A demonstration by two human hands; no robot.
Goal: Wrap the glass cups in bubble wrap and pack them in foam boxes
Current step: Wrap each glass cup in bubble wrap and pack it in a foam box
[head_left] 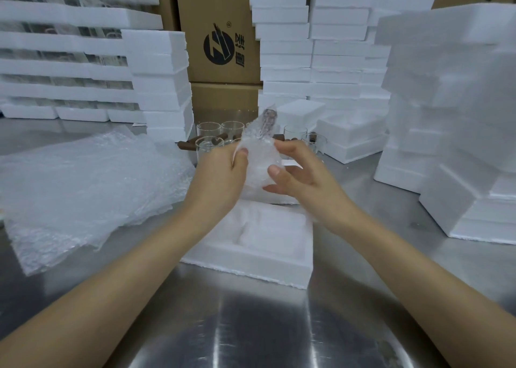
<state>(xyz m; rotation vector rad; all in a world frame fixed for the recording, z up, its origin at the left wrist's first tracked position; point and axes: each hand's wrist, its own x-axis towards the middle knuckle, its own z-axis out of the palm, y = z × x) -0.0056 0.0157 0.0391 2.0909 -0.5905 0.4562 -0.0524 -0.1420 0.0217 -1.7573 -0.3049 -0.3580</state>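
Foam box (251,267) lies open on the steel table (251,325); what its hollow holds is hard to tell against the white. Above it, the left hand (223,172) curls round the bubble-wrapped cup (259,161), and the right hand (296,172) pinches it between thumb and forefinger, other fingers loosely spread. Unwrapped glass cups (209,144) stand behind.

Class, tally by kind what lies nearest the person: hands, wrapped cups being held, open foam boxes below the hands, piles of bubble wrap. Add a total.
left hand and right hand: 2
wrapped cup: 1
open foam box: 1
pile of bubble wrap: 1
Total: 5
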